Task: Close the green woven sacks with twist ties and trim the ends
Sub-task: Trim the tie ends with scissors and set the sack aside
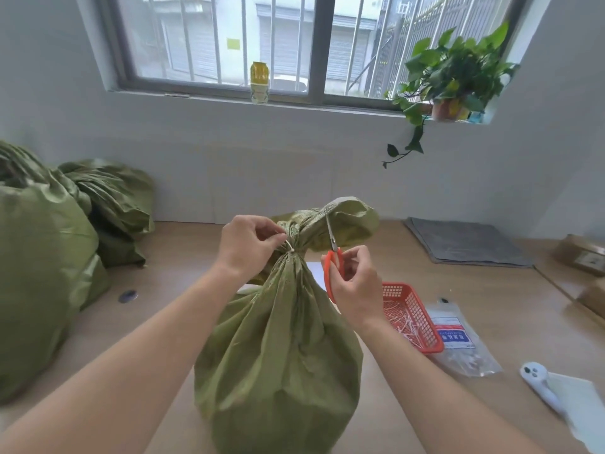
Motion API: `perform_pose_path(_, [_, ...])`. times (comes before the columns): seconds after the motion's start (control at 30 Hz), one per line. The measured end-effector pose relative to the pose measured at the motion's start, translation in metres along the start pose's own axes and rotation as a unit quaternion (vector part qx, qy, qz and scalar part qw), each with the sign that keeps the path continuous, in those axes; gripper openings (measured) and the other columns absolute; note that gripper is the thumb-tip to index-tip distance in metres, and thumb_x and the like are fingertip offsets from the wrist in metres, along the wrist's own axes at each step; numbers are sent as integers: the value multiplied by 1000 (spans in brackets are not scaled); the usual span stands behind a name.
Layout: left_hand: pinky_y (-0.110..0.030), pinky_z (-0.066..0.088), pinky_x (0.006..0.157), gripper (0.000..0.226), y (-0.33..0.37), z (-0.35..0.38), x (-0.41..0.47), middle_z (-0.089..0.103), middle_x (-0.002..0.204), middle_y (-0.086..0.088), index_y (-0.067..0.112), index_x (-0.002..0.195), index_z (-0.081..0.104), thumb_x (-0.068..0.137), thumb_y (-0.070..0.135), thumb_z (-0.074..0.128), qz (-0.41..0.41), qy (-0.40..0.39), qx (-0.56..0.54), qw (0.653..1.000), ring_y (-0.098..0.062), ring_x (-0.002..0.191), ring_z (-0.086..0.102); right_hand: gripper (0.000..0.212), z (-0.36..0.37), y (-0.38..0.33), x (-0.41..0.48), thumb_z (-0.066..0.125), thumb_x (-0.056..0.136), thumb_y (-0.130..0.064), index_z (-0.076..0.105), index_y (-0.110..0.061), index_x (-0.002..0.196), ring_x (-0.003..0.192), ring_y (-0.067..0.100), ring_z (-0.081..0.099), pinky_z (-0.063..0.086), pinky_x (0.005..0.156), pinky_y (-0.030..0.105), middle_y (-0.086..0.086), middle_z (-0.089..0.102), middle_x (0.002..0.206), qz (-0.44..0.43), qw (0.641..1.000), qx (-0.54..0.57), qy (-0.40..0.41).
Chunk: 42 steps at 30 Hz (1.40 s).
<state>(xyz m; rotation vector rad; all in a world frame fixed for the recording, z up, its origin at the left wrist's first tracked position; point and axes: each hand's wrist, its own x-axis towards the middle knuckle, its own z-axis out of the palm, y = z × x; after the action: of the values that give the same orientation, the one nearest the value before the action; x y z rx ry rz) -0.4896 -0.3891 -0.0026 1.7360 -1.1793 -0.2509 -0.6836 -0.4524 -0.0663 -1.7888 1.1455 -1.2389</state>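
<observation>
A full green woven sack [278, 348] stands upright in front of me on the wooden floor. Its neck is gathered and bound by a pale twist tie [290, 247]. My left hand [247, 245] pinches the loose end of the tie at the left of the neck. My right hand [352, 283] holds orange-handled scissors [334, 253] to the right of the neck, with the blades pointing up against the sack's floppy top [347, 221]. The blades look nearly together.
More green sacks [42, 257] are piled at the left. A red basket [411, 317] with white ties, a clear plastic packet [458, 339] and a white controller [540, 385] lie to the right. A grey mat [465, 240] and cardboard boxes [586, 257] sit further right.
</observation>
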Motion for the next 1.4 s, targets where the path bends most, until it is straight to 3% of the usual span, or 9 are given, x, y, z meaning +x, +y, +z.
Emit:
perform_pose_path(0.2, [-9, 46, 63, 1, 0, 4, 13, 75, 73, 10, 21, 88, 82, 87, 21, 83, 21, -10, 7, 1000, 4, 60, 64, 26, -6, 14, 8, 78, 88, -45, 57, -29, 88, 60, 12, 68, 59, 59, 40, -7, 71, 70, -42, 996, -67, -50])
perform_pose_path(0.4, [-29, 60, 78, 6, 8, 3, 26, 78, 75, 7, 19, 86, 83, 83, 23, 87, 30, -11, -1, 999, -12, 74, 74, 27, -11, 21, 14, 80, 83, -44, 57, -29, 86, 61, 8, 66, 57, 59, 35, -14, 70, 71, -84, 983, -138, -90])
perform_pose_path(0.6, [-27, 60, 79, 9, 14, -1, 29, 77, 76, 9, 18, 86, 83, 81, 24, 88, 37, -8, 0, 999, -2, 70, 71, 25, -11, 19, 16, 75, 83, -44, 56, -30, 89, 64, 9, 63, 55, 60, 38, -12, 68, 73, -115, 971, -179, -109])
perform_pose_path(0.73, [-36, 62, 84, 8, 15, -5, 29, 77, 77, 11, 21, 85, 83, 81, 25, 88, 32, -11, 1, 999, -6, 75, 73, 25, -11, 17, 18, 76, 83, -43, 55, -30, 88, 61, 8, 60, 53, 58, 35, -14, 67, 71, -129, 970, -170, -115])
perform_pose_path(0.93, [-29, 61, 84, 13, 18, -9, 29, 76, 79, 10, 15, 89, 83, 81, 24, 88, 36, -5, 0, 999, -2, 73, 70, 27, -17, 18, 17, 77, 84, -41, 52, -34, 87, 59, 6, 57, 46, 54, 25, -16, 63, 68, -158, 963, -183, -116])
perform_pose_path(1.07, [-32, 62, 82, 12, 16, -9, 29, 76, 79, 10, 17, 89, 83, 82, 27, 87, 37, -4, 7, 999, -4, 75, 71, 26, -17, 17, 16, 74, 84, -46, 51, -34, 90, 62, 6, 59, 53, 56, 32, -17, 63, 71, -167, 953, -220, -121])
perform_pose_path(1.23, [-19, 55, 73, 16, 18, -9, 27, 76, 80, 8, 15, 92, 83, 81, 27, 87, 48, -10, 8, 999, -4, 73, 69, 24, -15, 12, 16, 71, 86, -48, 52, -34, 92, 65, 9, 60, 55, 59, 36, -15, 63, 73, -168, 949, -246, -106])
perform_pose_path(1.4, [-29, 59, 79, 12, 13, -14, 27, 76, 79, 8, 17, 87, 83, 81, 26, 88, 33, 4, 2, 999, -7, 75, 70, 24, -16, 10, 9, 71, 85, -46, 51, -34, 90, 62, 8, 59, 53, 55, 34, -15, 62, 70, -173, 945, -259, -95])
